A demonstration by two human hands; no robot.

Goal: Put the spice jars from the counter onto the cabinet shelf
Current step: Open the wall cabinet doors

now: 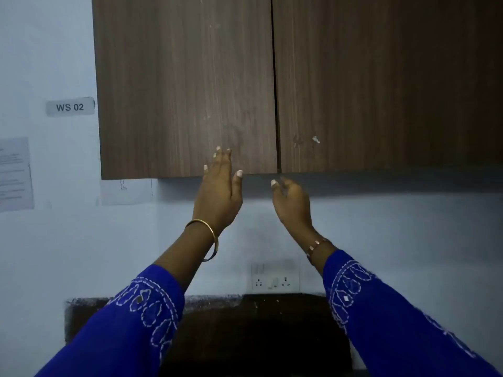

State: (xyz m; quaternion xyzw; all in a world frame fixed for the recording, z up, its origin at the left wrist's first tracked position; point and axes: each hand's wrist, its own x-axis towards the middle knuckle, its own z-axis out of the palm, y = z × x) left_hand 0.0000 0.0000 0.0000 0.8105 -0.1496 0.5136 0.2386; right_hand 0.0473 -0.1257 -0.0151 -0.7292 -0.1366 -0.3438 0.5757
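Shut cabinet doors point(272, 83) hide the shelf; wall notice point(15, 174) unreadable.

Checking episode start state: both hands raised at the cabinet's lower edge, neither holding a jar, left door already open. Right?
Not quite. The head view shows the left door closed, like the right door. The left hand and right hand are raised and empty.

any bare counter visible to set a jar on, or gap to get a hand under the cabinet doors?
Bare dark counter shows between the two blue sleeves, bordered behind by the wall socket. Open gap runs under the shut cabinet doors, above the wall. It's crowded at the door seam: left hand and right hand are both there. No jars in view.
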